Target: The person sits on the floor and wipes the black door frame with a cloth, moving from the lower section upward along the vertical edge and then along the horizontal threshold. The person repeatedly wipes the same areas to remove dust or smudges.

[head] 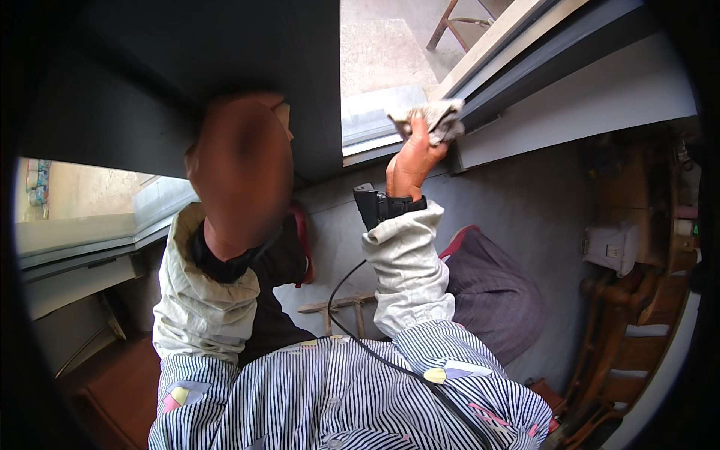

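Note:
My right hand (pixel 413 166) grips a crumpled, greyish-white cloth rag (pixel 441 121), stained dark in places. The rag is at the lower corner of a bright opening, by a grey frame (pixel 500 73) that slants up to the right. My left hand (pixel 242 174) is raised in front of a large dark panel (pixel 112 84), close to the camera and blurred. Its fingers are mostly hidden behind the back of the hand, so whether it touches the panel cannot be told. A black strap with a device (pixel 374 205) circles my right wrist.
Through the opening stand the rusty legs of a metal frame (pixel 444 28). Wooden furniture (pixel 647 315) and a whitish plastic container (pixel 612 247) line the right side. A small wooden frame (pixel 343 306) lies beneath me. Some reddish-brown furniture (pixel 121 394) is at lower left. A black cable (pixel 337 315) crosses my front.

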Demonstrator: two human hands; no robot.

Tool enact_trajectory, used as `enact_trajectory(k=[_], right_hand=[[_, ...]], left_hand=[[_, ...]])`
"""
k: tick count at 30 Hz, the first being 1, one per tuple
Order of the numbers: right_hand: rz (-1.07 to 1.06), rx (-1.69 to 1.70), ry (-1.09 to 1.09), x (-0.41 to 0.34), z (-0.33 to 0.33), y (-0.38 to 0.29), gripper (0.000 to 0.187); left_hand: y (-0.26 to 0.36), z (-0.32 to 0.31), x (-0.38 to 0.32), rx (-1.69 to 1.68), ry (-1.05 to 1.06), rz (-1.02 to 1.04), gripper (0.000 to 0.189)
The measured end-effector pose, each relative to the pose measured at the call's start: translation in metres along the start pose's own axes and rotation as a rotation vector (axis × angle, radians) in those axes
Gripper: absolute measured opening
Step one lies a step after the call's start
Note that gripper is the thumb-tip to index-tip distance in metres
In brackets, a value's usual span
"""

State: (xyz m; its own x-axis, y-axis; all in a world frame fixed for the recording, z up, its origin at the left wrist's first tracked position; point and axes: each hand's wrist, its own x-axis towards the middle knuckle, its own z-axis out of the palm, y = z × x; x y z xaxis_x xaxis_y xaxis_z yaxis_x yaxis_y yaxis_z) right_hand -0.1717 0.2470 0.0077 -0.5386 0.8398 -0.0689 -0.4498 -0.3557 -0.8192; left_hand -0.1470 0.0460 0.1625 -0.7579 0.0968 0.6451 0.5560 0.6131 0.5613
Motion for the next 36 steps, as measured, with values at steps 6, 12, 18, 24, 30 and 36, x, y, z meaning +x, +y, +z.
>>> enact_trajectory(k=[6,12,18,24,30,36], right_hand=[[-0.517,-0.05,-0.399,-0.009,0.085,-0.114,0.054],[-0.778,-0.313,-0.344,0.001,0.047,-0.059,0.058],[-0.43,-0.358,-0.308,0.001,-0.03,0.032,0.079],[-0.314,-0.327,-0.249,0.007,-0.074,0.092,0.071],[-0.287,-0.457,-0.227,0.014,-0.127,0.156,0.044],[0.021,-0.362,-0.061,0.007,-0.117,0.164,0.044]], left_hand=[[0.015,0.003,0.008,-0.343,0.005,-0.118,0.014],[0.013,0.002,0.006,-0.19,-0.011,-0.065,0.012],[-0.002,-0.001,0.001,0.046,0.029,0.084,0.013],[-0.013,-0.013,-0.009,0.133,0.002,0.135,0.021],[-0.02,-0.025,-0.023,0.199,-0.02,0.027,0.03],[0.004,-0.037,-0.032,0.227,0.052,0.189,0.022]])
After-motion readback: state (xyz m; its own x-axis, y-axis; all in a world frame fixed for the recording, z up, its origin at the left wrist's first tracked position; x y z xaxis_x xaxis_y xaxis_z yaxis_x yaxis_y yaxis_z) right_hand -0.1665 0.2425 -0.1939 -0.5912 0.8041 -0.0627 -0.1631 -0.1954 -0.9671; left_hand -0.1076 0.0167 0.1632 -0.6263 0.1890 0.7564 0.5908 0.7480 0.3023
